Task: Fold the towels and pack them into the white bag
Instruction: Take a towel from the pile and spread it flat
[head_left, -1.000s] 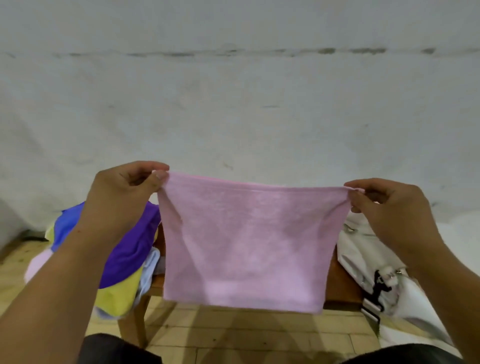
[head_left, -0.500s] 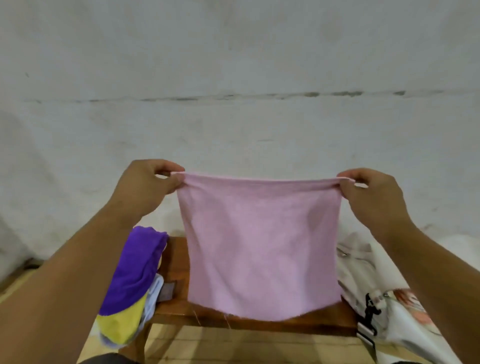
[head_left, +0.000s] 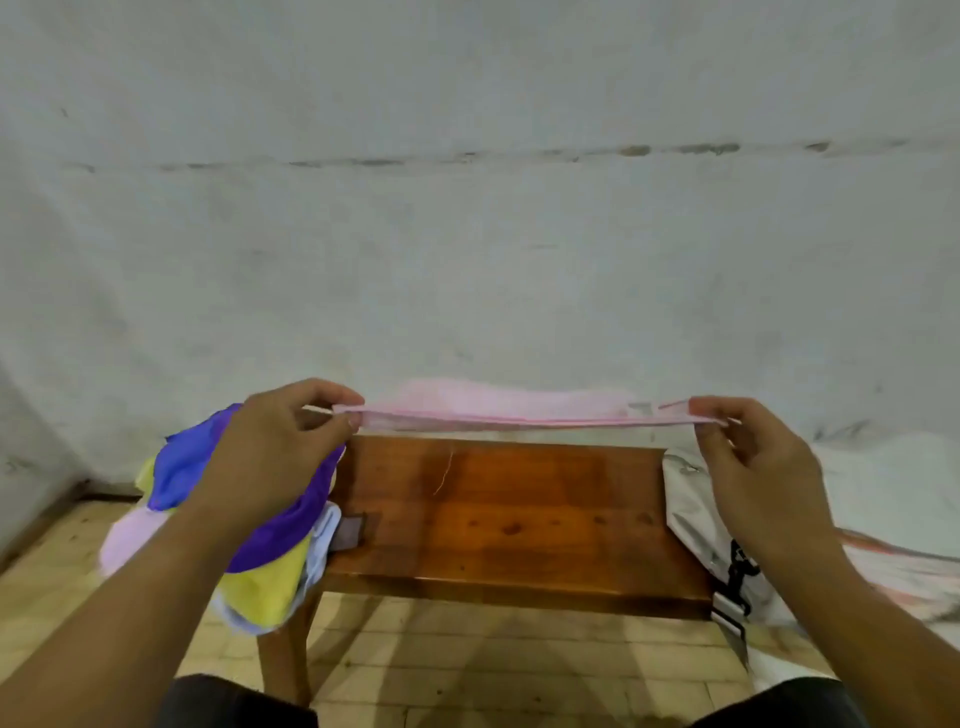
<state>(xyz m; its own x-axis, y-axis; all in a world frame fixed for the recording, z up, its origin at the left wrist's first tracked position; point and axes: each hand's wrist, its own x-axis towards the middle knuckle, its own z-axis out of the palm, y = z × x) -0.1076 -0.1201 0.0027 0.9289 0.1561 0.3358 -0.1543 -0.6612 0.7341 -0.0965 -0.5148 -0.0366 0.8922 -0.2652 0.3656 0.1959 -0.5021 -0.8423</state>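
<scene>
Pinching the pink towel (head_left: 498, 410) by its corners, the left hand (head_left: 275, 447) and right hand (head_left: 748, 457) stretch it level above the wooden bench (head_left: 509, 519). A towel pile (head_left: 260, 561) lies left, the white bag (head_left: 696, 525) right.

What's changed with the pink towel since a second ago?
The pink towel hung down like a curtain in front of the bench. Its lower edge has swung up and away, so it now stretches nearly level, seen edge-on, above the bench's far side. The left hand and right hand still pinch the same corners. The towel pile on the left and the white bag on the right stayed put.
</scene>
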